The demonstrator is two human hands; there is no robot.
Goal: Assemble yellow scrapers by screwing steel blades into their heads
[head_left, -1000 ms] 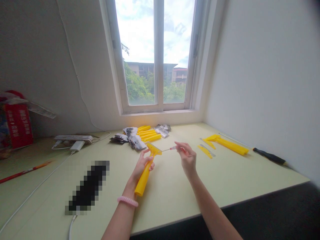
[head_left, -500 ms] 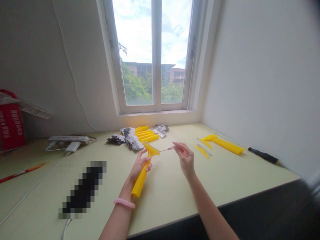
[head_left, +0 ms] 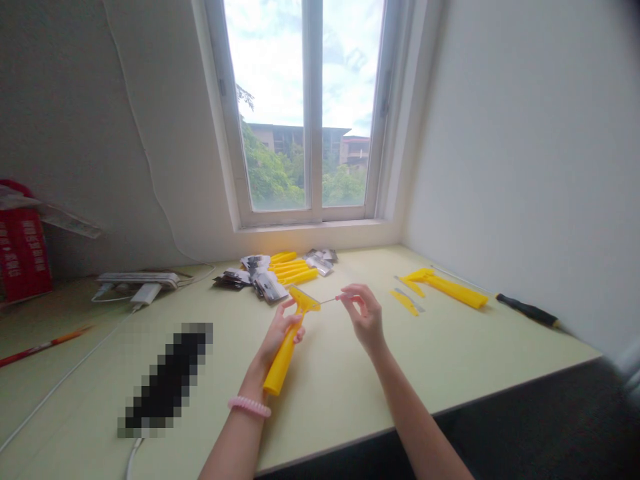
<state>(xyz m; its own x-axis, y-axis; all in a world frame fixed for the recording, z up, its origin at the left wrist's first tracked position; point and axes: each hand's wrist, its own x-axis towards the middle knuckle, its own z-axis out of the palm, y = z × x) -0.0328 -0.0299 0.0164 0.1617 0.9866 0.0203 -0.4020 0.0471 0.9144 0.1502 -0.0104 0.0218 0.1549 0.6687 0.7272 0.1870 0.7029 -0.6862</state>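
Note:
My left hand (head_left: 283,331) is wrapped round the neck of a yellow scraper (head_left: 281,360), its wide head up and its handle pointing down toward me. Between the fingertips of my right hand (head_left: 364,315) is the handle of a small screwdriver (head_left: 340,297). The thin shaft points left and its tip meets the right end of the scraper's head; the exact contact is too small to make out. A pink coiled band circles my left wrist.
Behind my hands lie several yellow handles (head_left: 295,272) and silver-black packets (head_left: 270,285). To the right are another yellow scraper (head_left: 457,291), flat yellow pieces (head_left: 404,302) and a black-handled tool (head_left: 527,311). A power strip (head_left: 135,280) and red box (head_left: 24,253) stand left.
My right hand has shifted slightly left, its fingers now further along the screwdriver's handle. The left hand and scraper have hardly moved.

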